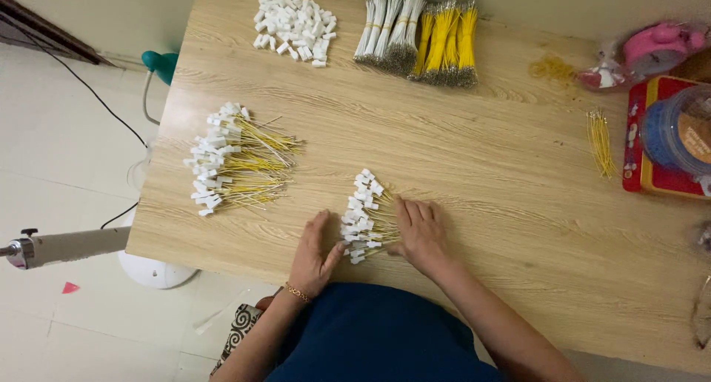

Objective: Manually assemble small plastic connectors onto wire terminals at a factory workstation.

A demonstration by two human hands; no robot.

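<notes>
A small pile of yellow wires with white plastic connectors (363, 215) lies on the wooden table (481, 175) near its front edge. My left hand (315, 255) rests flat beside the pile's left side, fingertips touching the connectors. My right hand (421, 232) lies flat on the wire ends at the pile's right side. Neither hand grips anything; both press against the pile from either side.
A larger heap of finished wires with connectors (233, 160) lies at the left. Loose white connectors (295, 25) and bundles of white and yellow wires (418, 34) sit at the back. A few yellow wires (600, 141), a red box (655, 141) and a pink object (655, 45) are at the right.
</notes>
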